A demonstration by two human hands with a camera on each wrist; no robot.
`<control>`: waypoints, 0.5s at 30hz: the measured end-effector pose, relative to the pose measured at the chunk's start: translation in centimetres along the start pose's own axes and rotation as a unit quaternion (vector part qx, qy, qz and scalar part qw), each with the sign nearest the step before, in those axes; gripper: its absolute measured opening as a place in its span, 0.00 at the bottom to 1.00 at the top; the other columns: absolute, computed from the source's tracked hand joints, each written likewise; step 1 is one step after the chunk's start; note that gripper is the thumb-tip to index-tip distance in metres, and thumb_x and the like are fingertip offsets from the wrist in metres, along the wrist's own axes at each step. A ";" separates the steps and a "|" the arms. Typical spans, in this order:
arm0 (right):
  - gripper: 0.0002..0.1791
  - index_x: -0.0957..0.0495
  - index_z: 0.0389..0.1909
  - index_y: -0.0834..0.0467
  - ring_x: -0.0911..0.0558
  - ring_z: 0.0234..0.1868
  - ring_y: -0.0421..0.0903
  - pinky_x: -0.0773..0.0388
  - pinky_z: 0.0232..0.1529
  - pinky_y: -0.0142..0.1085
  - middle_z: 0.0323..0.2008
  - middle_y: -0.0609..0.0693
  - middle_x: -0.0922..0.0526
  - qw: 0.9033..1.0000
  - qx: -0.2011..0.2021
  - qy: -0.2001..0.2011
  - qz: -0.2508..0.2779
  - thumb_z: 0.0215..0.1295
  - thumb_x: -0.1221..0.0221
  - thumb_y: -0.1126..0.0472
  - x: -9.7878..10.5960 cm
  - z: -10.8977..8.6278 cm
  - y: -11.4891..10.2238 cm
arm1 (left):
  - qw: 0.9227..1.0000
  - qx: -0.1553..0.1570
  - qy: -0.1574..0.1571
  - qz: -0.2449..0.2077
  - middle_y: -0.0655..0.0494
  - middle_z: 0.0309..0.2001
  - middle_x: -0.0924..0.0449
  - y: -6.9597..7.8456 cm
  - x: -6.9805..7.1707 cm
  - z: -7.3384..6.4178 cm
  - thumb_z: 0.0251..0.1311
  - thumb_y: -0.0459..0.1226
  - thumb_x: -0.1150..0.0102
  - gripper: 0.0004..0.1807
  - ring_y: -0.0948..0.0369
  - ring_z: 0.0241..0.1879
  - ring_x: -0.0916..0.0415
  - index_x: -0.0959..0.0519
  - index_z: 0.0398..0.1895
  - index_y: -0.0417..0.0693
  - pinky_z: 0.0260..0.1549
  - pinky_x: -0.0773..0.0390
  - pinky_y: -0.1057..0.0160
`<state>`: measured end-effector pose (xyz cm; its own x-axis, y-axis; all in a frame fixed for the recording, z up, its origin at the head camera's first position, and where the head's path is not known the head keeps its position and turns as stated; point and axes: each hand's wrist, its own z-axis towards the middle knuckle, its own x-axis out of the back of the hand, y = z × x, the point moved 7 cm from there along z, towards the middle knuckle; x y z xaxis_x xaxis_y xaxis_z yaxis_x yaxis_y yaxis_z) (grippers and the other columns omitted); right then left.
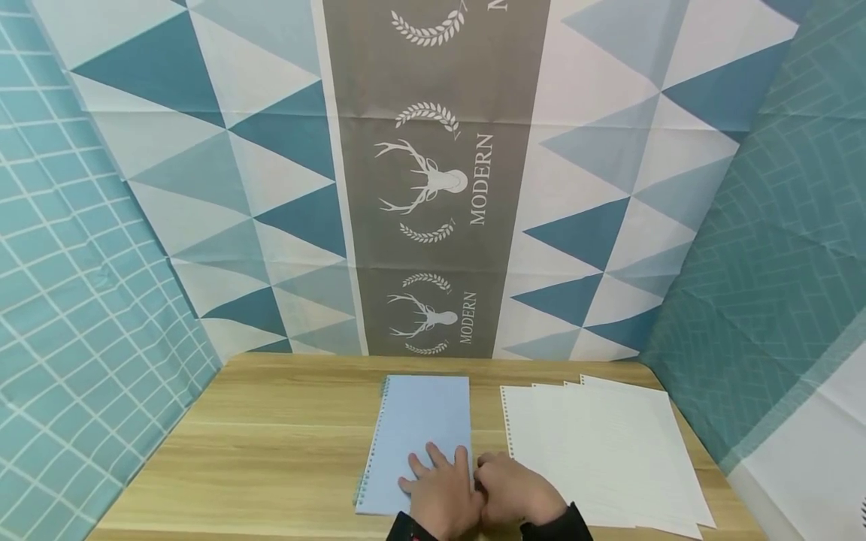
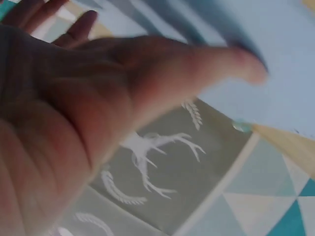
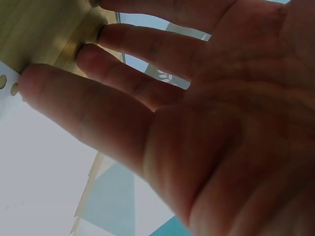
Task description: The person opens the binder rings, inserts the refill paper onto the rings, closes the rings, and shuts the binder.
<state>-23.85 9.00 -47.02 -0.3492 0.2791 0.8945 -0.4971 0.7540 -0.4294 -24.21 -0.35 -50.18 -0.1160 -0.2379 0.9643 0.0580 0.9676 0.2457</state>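
Note:
A light blue loose-leaf notebook (image 1: 428, 413) lies on the wooden table, with a row of holes and greenish binding along its left side. My left hand (image 1: 441, 494) rests on its lower right part with the fingers spread. In the left wrist view the thumb (image 2: 216, 64) reaches straight out over the blue surface (image 2: 280, 93). Just off the notebook's right edge is my right hand (image 1: 510, 487), close beside the left. In the right wrist view its fingers (image 3: 93, 105) are extended, fingertips at the wood, and nothing shows in their grasp.
Several overlapping white punched sheets (image 1: 609, 451) fan out on the right of the table (image 1: 271, 428), near the right hand. Patterned cloth (image 1: 433, 180) hangs behind the table and along both sides.

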 end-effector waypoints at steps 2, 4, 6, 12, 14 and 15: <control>0.05 0.17 0.23 0.53 0.33 0.29 0.38 0.33 0.29 0.29 0.29 0.41 0.25 1.000 0.001 -0.001 0.009 0.47 0.30 0.61 0.0 0.0 0.0 | 0.999 -0.015 -0.002 -0.034 0.25 0.62 0.27 -0.4 0.7 0.2 0.60 0.58 0.40 0.34 0.23 0.59 0.30 0.30 0.61 0.47 0.39 0.29 0.19; 0.08 0.20 0.20 0.53 0.34 0.29 0.39 0.34 0.28 0.29 0.29 0.40 0.27 1.000 0.001 0.000 0.007 0.44 0.29 0.61 0.0 -0.1 -0.1 | 0.998 -0.034 0.002 -0.058 0.27 0.56 0.23 -0.7 1.3 0.3 0.60 0.56 0.41 0.31 0.27 0.51 0.25 0.30 0.58 0.45 0.34 0.25 0.24; 0.10 0.22 0.18 0.52 0.35 0.30 0.39 0.35 0.28 0.29 0.29 0.40 0.27 1.000 -0.002 0.000 0.001 0.43 0.28 0.61 -0.1 -0.1 -0.1 | 0.996 -0.053 0.007 -0.070 0.29 0.48 0.21 -0.9 1.8 0.4 0.59 0.53 0.41 0.28 0.33 0.42 0.23 0.29 0.54 0.44 0.28 0.23 0.31; 0.11 0.23 0.19 0.51 0.33 0.32 0.40 0.35 0.29 0.30 0.31 0.41 0.26 1.000 -0.007 -0.001 -0.020 0.43 0.28 0.58 -0.3 0.1 0.0 | 0.995 -0.073 -0.013 -0.072 0.32 0.43 0.21 -1.0 2.0 0.3 0.57 0.50 0.40 0.23 0.36 0.37 0.24 0.25 0.47 0.42 0.26 0.22 0.33; 0.10 0.20 0.22 0.51 0.32 0.32 0.40 0.34 0.29 0.31 0.32 0.41 0.25 0.999 -0.006 -0.001 -0.031 0.44 0.27 0.56 -0.3 0.1 -0.1 | 0.994 -0.088 -0.021 -0.064 0.33 0.43 0.21 -1.0 2.3 0.2 0.59 0.51 0.41 0.22 0.33 0.40 0.22 0.23 0.44 0.41 0.32 0.21 0.31; 0.09 0.18 0.25 0.51 0.32 0.33 0.41 0.34 0.29 0.31 0.33 0.42 0.24 0.999 -0.006 -0.002 -0.037 0.44 0.27 0.56 -0.3 0.2 -0.1 | 0.993 -0.097 -0.023 -0.063 0.35 0.42 0.20 -1.1 2.4 0.2 0.61 0.51 0.42 0.20 0.36 0.40 0.21 0.23 0.42 0.41 0.35 0.20 0.33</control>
<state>-23.81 8.74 -47.29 -0.3152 0.2191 0.9234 -0.5119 0.7800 -0.3599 -24.72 -1.95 -48.14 -0.1797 -0.3475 0.9203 0.2303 0.8947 0.3828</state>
